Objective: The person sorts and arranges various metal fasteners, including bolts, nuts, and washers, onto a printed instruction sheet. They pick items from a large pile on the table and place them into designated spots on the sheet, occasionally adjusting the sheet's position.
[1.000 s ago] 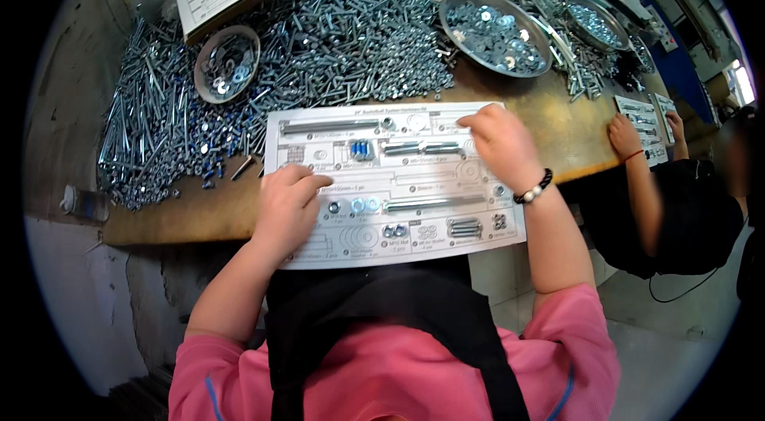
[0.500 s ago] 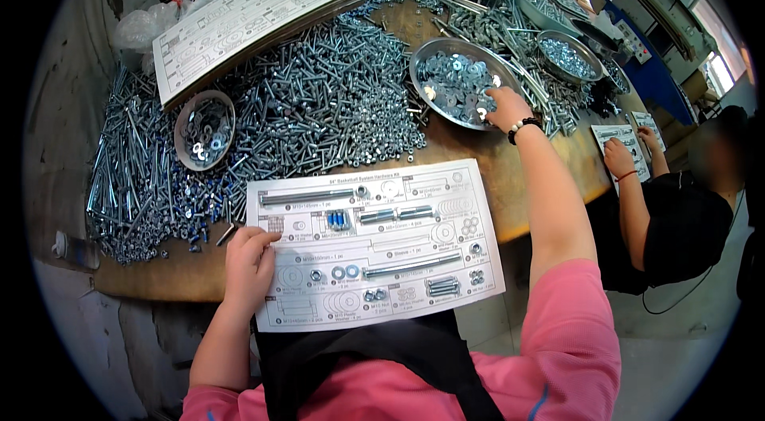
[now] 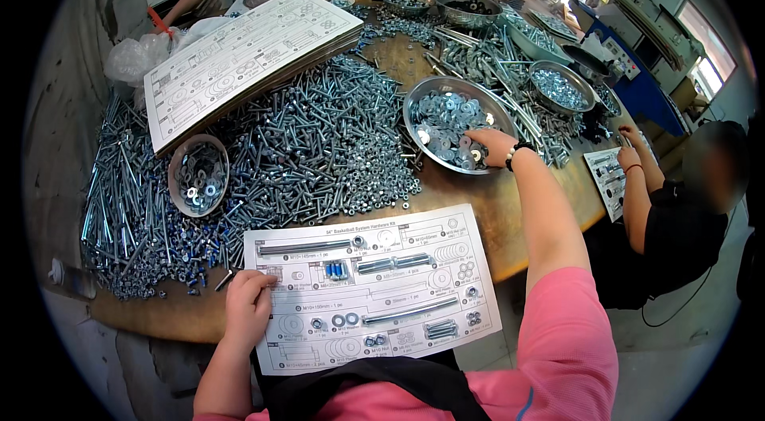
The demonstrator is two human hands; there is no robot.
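My left hand (image 3: 249, 305) holds the left edge of a printed hardware card (image 3: 434, 313), its fingers closed over the rim. Mounted on the card are bolts, nuts and washers, among them a long bolt (image 3: 304, 247), a slim rod (image 3: 414, 311) and short blue-tipped screws (image 3: 337, 270). Inside a steel bowl (image 3: 408, 114) of flat washers (image 3: 448, 112), my right hand (image 3: 492, 148) reaches down at the right side. Its fingers are bunched together against the washers; whatever they pinch is too small to make out.
Loose bolts and nuts (image 3: 319, 134) cover the table's left half. A stack of printed cards (image 3: 255, 54) rests over them, with a small washer bowl (image 3: 174, 182) nearby. More bowls (image 3: 562, 86) and rods stand beyond. One co-worker (image 3: 677, 206) sits at right; others work across the table.
The whole view has tilted upward, so the table and card appear lower. My right hand has moved slightly farther left over the washers. My left hand still grips the card.
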